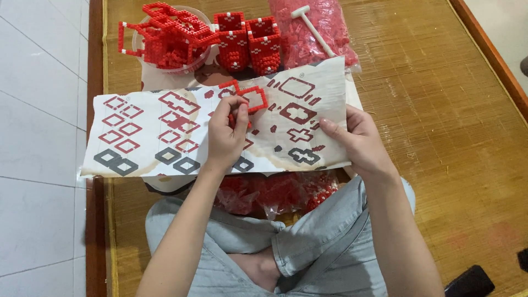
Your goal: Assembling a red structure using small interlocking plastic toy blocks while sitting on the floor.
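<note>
**Small red brick frame held over the picture sheet**

The person sits cross-legged on a woven straw mat (pixel 429 137). A big paper instruction sheet with red and grey brick shapes printed on it (pixel 165 132) lies across the lap and the mat.

The left hand (pixel 226 132) is up over the middle of the sheet. Its fingers are pinched together on a small red frame made of tiny plastic bricks (pixel 250 98). The frame is square and open in the middle, and it sits just above the fingertips, right over the printed shapes.

The right hand (pixel 357 137) holds the right edge of the sheet. The thumb lies on top of the paper and the other fingers go under it, so the hand is closed on the paper.

It looks like the step in hand is checking the little frame against the pictures, or adding small bricks to it. I think the next move needs a steady pinch, because the frame is thin and could snap apart. It also needs the sheet kept flat so the shapes can be matched.

Past the sheet sits a clear round bowl of red brick pieces (pixel 165 38). Beside it stand two tall red brick boxes with white dots (pixel 247 41). Near those lies a clear bag full of loose red bricks (pixel 313 33), with a small white plastic hammer (pixel 313 27) resting on top. Another bag of red bricks (pixel 275 192) lies under the sheet, near the knees.
</note>
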